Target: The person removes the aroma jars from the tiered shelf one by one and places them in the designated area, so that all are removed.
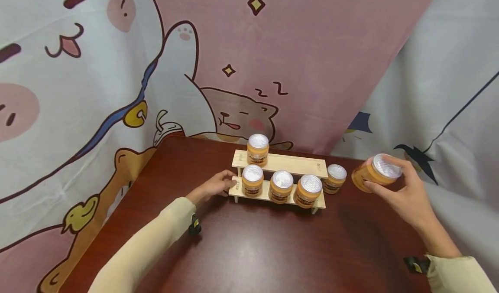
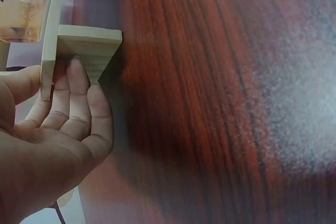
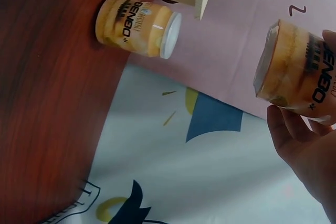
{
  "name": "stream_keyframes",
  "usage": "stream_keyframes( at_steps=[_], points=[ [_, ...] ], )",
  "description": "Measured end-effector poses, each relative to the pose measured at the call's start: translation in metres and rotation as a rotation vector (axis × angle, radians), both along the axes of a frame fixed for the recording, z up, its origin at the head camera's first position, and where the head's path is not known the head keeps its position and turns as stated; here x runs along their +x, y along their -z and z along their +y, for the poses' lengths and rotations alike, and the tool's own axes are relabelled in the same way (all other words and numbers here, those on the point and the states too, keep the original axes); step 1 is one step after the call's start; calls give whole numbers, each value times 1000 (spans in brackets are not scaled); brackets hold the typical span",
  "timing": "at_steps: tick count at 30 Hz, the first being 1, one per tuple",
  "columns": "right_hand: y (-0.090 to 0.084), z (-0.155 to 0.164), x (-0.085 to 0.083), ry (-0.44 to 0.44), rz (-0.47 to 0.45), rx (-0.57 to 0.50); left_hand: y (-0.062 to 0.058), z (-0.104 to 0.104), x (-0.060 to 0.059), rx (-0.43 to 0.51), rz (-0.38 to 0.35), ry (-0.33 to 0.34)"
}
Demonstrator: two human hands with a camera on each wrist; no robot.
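Observation:
My left hand (image 1: 218, 183) grips the left end of the lower tier of a two-step wooden rack (image 1: 288, 164). In the left wrist view its thumb lies on one face of the board (image 2: 50, 45) and the fingers curl beneath. Raised above the table at the right, my right hand (image 1: 409, 193) holds an orange-labelled jar (image 1: 368, 176) with a silvery lid, tilted, between thumb and fingers. Three like jars (image 1: 281, 186) stand along the lower tier, and one jar (image 1: 258, 149) is on the upper tier's left part. Another jar (image 1: 335, 179) stands at the rack's right end.
The rack stands near the back of a dark red-brown wooden table (image 1: 241, 249). Behind it and along both sides hangs a cartoon-printed cloth (image 1: 312, 59), close to the table's back edge. My right hand is near the cloth on the right.

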State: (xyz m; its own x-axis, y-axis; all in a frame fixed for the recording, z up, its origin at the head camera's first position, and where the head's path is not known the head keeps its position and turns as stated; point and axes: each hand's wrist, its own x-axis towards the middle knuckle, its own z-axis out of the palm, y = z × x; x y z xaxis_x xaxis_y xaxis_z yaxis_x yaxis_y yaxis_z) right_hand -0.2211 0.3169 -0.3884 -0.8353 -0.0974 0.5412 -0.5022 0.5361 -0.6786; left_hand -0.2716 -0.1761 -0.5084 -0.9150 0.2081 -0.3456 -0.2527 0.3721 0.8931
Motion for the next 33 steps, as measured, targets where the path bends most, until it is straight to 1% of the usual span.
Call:
stream_keyframes(
  at_steps=[6, 11, 15, 24, 33],
  points=[
    [11, 5, -1, 63, -4, 25, 0, 0, 0, -8, 0, 1],
    [21, 12, -6, 111, -15, 54, -1, -1, 0, -11, 1, 10],
    [29, 17, -15, 157, -39, 71, -2, 0, 1, -5, 11, 18],
    [51, 21, -36, 218, -79, 86, -2, 0, 1, -3, -2, 13],
    [72, 17, -49, 243, -111, 65, -2, 0, 0, -5, -3, 12]
  ],
)
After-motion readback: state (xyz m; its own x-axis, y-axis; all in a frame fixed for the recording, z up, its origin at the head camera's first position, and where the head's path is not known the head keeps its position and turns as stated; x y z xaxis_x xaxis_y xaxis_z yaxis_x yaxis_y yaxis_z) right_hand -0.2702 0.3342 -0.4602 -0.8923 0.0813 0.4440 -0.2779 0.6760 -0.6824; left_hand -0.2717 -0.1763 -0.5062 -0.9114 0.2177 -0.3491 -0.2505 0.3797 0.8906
